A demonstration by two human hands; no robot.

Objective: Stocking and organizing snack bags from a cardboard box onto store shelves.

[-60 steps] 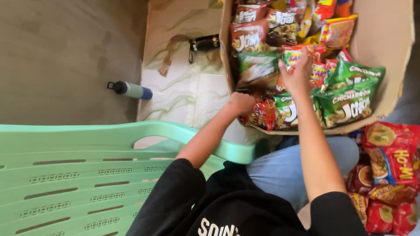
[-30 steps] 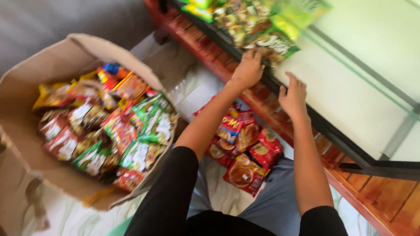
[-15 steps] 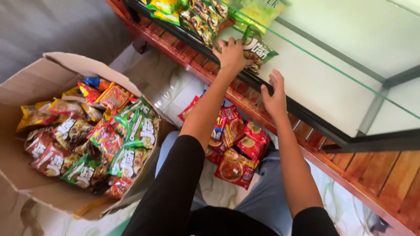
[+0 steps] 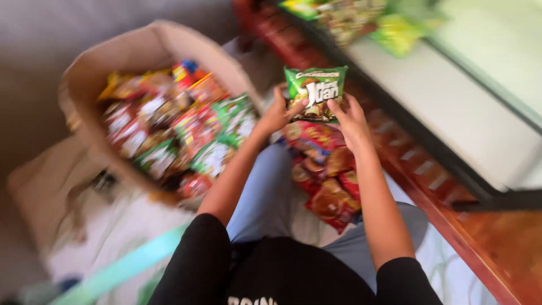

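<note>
Lap: a black top and blue trousers are seen at the bottom of the frame, both bare forearms stretched forward from them.
Red packets (image 4: 327, 181): a loose heap of red and orange snack packets is laid on the floor between the knees, directly under the raised hands.
Left hand (image 4: 276, 114): it is closed on the left edge of a green snack packet (image 4: 315, 93), the thumb pressed on the front and the fingers wrapped behind.
Right hand (image 4: 351, 121): it is closed on the packet's lower right corner, the thumb on the front face; the other fingers are hidden behind the packet.
Green packet: it is held upright between both hands, clear of the floor, above the red heap and just short of the shelf edge.
Cardboard box (image 4: 141, 51): it is stood open on the floor to the left, filled nearly to the rim with mixed red, green, yellow and orange snack packets; the contents are blurred.
Shelf (image 4: 446, 96): a pale shelf in a dark frame above a red wooden base is seen to the right.
Far packets (image 4: 361, 20): green and yellow packets are lined up at the shelf's far end, blurred.
</note>
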